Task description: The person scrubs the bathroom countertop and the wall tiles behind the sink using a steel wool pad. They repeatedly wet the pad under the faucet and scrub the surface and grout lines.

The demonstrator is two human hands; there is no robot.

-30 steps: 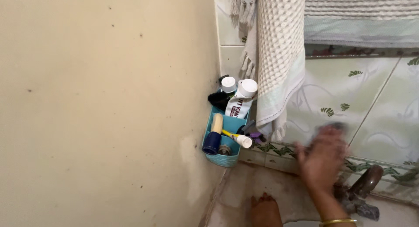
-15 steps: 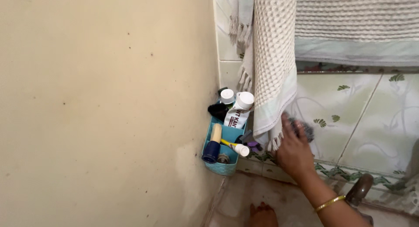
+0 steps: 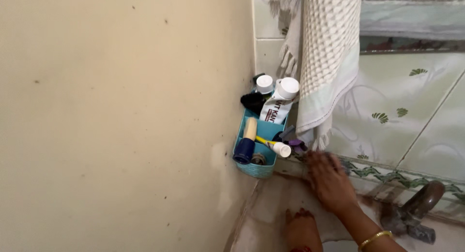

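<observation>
Our right hand point(image 3: 330, 180) scrubs the tile border point(image 3: 387, 177) in the corner.

We press our right fingers point(image 3: 317, 161), blurred, against the wall tile; we cannot tell what they grip. Just left of them hangs the teal caddy point(image 3: 255, 169) of tubes, the towel point(image 3: 325, 63) above. Our left hand point(image 3: 301, 228) rests below, fingers loosely spread.

Waffle-weave cloth towel point(image 3: 327, 63), rough. Glossy ceramic tiles point(image 3: 411, 116). Smooth teal plastic caddy point(image 3: 256, 170). Matt painted wall point(image 3: 121, 111), speckled. Dull metal tap point(image 3: 416, 208). Shiny metal bangle point(image 3: 374, 238).
</observation>
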